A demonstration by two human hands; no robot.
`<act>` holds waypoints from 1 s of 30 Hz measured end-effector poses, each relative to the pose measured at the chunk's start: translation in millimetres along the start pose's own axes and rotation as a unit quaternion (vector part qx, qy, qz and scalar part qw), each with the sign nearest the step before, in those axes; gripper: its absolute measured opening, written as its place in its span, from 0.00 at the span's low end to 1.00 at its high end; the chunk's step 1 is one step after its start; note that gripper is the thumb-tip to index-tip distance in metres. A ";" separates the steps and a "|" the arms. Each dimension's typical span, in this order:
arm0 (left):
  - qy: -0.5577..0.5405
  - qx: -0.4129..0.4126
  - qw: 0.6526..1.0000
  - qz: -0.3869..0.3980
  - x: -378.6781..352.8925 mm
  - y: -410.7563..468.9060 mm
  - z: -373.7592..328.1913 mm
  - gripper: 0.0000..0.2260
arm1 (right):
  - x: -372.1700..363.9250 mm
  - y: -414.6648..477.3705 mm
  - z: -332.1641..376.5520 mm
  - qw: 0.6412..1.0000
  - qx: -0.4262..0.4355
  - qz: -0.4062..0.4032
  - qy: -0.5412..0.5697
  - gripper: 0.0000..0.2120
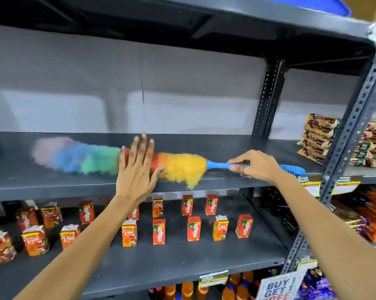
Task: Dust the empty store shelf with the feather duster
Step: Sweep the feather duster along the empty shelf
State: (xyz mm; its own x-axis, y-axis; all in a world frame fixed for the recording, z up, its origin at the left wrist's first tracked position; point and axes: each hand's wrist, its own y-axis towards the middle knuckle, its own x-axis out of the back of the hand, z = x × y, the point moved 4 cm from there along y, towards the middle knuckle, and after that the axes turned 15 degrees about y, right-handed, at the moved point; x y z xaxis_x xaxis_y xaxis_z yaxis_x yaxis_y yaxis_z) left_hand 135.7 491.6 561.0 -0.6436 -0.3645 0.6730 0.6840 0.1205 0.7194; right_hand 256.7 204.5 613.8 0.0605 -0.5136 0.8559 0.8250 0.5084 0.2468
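A rainbow feather duster (178, 165) lies lengthwise on the empty dark grey shelf (52, 187), its fluffy head pointing left and blurred at the far tip. My right hand (254, 164) grips its blue plastic handle (217, 165) near the head. My left hand (137, 167) is raised flat in front of the duster's middle, fingers spread and pointing up, and hides the red part of the fluff. I cannot tell whether the left palm touches the duster.
Small red juice cartons (159, 231) stand in rows on the shelf below. Stacked snack packets (319, 137) sit at the right end of the dusted shelf, beyond a perforated upright post (267, 100). Orange bottles (187, 290) and a sale sign (278, 287) are lower down.
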 end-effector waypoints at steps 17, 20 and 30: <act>-0.055 0.075 0.993 -0.070 22.3 12.2 16.1 0.27 | -32.0 26.3 64.0 0.995 0.088 0.053 0.006 0.14; -0.056 0.040 0.997 -0.044 21.2 23.5 -0.2 0.28 | -8.9 7.7 3.2 0.999 0.003 0.019 -0.035 0.16; -0.048 -0.071 0.996 0.019 2.0 50.1 -92.0 0.32 | 69.2 -85.0 -135.6 0.982 -0.182 -0.041 0.038 0.16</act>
State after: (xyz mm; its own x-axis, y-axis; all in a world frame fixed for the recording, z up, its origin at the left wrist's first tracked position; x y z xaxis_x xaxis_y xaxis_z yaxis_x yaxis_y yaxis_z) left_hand 200.3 412.0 582.6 -0.6418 -0.2719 0.7170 0.7455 -0.0020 0.6665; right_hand 267.0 32.0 590.5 0.0154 -0.5993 0.8004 0.9743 0.1889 0.1227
